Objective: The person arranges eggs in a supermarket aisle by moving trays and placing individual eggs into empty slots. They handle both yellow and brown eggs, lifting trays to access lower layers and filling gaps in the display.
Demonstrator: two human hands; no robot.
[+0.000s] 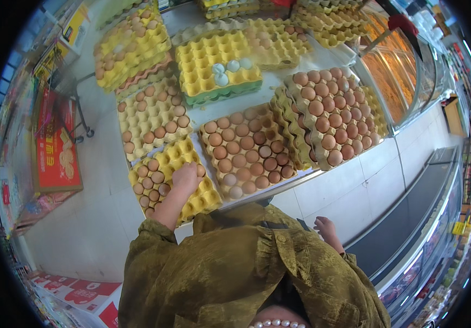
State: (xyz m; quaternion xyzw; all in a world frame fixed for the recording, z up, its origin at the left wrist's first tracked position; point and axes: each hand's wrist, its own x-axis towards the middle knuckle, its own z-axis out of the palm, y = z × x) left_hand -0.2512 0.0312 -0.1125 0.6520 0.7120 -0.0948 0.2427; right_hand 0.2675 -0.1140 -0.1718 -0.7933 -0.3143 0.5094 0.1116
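My left hand (186,179) reaches over a yellow egg tray (184,151) with its fingers curled. A brown egg (200,170) shows at the fingertips, and the hand appears closed on it; the palm side is hidden. Brown eggs (157,177) fill the left part of that tray, while cups in its middle and right are bare. Beside it on the right lies a tray of brown eggs (239,160), with a few bare cups near its far right corner. My right hand (326,228) hangs by my side, loosely bent, with nothing visible in it.
Behind are a partly filled pale tray (143,117), a yellow tray (208,51) with several pale bluish eggs (221,78), and stacked trays (131,45). Stacked full trays (333,110) stand right. A shopping cart (75,108), a glass-fronted display (395,69) and a dark-topped case (407,201) flank the table.
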